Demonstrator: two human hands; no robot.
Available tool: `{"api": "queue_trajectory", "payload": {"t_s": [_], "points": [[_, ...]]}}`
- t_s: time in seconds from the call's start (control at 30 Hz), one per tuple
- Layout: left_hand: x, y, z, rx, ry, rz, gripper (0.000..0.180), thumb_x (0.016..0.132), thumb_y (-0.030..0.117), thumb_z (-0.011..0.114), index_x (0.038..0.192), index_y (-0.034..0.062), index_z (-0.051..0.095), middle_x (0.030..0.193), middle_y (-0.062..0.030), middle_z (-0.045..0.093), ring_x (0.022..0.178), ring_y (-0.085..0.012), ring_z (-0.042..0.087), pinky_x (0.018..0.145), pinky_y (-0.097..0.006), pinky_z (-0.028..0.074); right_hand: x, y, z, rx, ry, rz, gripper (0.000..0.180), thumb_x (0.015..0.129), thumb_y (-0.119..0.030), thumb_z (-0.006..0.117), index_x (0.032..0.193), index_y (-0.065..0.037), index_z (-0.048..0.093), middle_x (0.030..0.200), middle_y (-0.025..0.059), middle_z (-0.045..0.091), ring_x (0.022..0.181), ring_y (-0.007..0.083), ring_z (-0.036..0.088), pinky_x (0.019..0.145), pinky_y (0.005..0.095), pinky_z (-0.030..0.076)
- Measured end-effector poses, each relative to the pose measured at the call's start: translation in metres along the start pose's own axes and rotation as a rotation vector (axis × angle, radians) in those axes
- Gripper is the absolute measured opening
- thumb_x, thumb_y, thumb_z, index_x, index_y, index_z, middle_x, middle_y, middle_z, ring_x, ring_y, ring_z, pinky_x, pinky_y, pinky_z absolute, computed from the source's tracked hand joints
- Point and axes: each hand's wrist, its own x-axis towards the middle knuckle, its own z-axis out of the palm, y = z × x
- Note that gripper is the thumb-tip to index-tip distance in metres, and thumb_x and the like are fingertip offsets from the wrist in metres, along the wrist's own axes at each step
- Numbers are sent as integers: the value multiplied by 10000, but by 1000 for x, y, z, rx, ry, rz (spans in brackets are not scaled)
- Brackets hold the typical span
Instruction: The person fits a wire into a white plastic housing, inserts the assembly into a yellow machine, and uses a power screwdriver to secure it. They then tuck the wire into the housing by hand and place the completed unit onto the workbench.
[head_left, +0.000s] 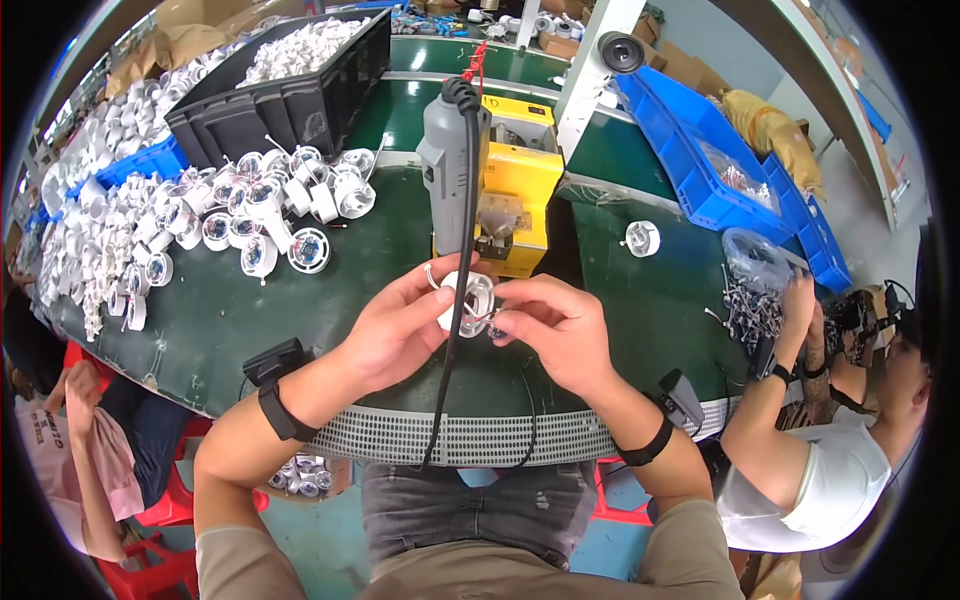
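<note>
My left hand (400,325) grips a small white round plastic housing (483,293) from its left side, with its open face turned up. A white wire sticks out by the left fingertips. At the housing's right rim, my right hand (562,335) has thumb and forefinger pinched together over thin wires and a small dark piece, too small to name. A black cable (447,380) hangs across the view in front of the housing. Just beyond my hands stand a yellow machine (522,175) and a grey power tool (447,150).
A large pile of white housings (150,235) covers the table's left, before a black crate (290,100). One white housing (641,238) lies alone at right. Farther right are blue bins (700,165) and dark wired parts (752,310), where a co-worker's hands reach. Another person sits at left.
</note>
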Motion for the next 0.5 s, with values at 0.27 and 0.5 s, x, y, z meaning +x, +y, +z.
{"api": "queue_trajectory", "payload": {"t_s": [0.27,0.5], "points": [[-2,-3,2,45,-82,-73,554,969,237,516,1433,11,314,1402,-136,423,1273,-246,450,1067,-402,370,-2,3,-1,-161,18,-55,177,766,52,720,934,29,667,884,78,657,744,128,653,629,236,534],[-2,-10,3,0,-123,-46,469,1007,154,415,1449,52,299,1412,-78,392,1260,-181,433,1060,-355,353,-6,5,6,-294,56,-167,192,751,57,730,934,23,682,917,81,648,767,151,655,678,248,533]]}}
